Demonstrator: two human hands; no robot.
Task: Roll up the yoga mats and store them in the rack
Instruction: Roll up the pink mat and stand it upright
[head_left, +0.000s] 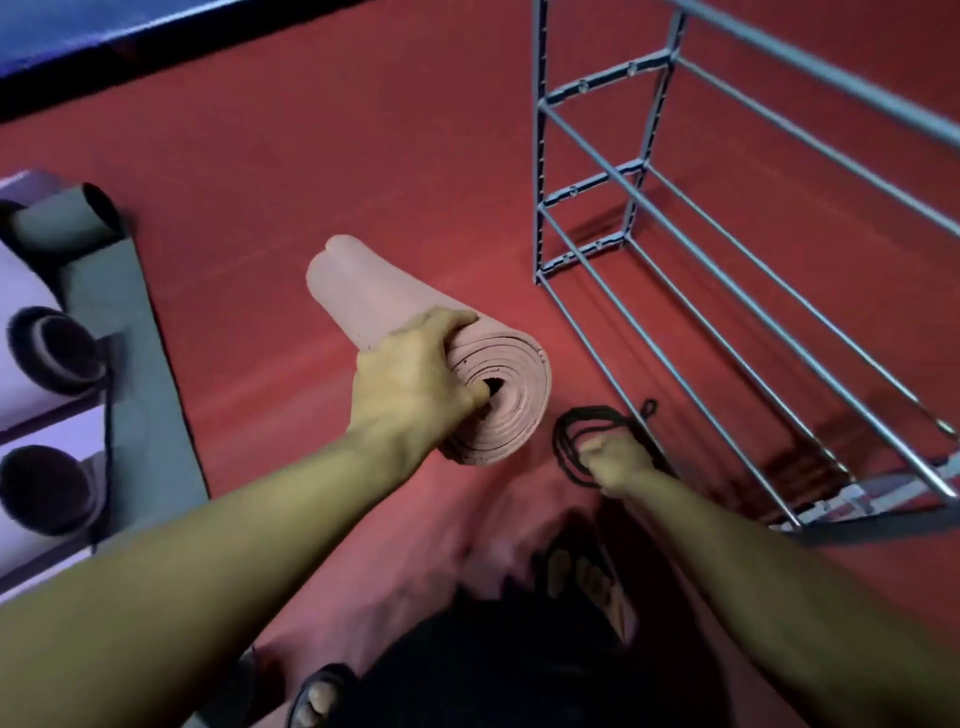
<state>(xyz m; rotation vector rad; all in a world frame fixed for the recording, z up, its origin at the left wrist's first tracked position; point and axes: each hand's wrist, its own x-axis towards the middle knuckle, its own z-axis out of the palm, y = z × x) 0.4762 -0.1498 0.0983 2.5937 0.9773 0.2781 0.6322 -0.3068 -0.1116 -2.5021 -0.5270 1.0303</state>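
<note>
My left hand (415, 384) grips the near end of a rolled pink yoga mat (374, 301), thumb tucked into the spiral core, and holds the roll above the red floor. My right hand (615, 460) grips a bunch of black cord (571, 436) just right of the roll. The grey metal rack (727, 270) stands at the right, with nothing on the tiers in view. At the left edge lie a grey mat (119, 332), partly rolled, and lilac mats (31, 364) with dark curled ends.
Red carpet (337, 156) covers the floor between the mats and the rack. A blue surface (104, 31) edges the far left corner. My sandalled feet (576, 571) and dark clothing show at the bottom.
</note>
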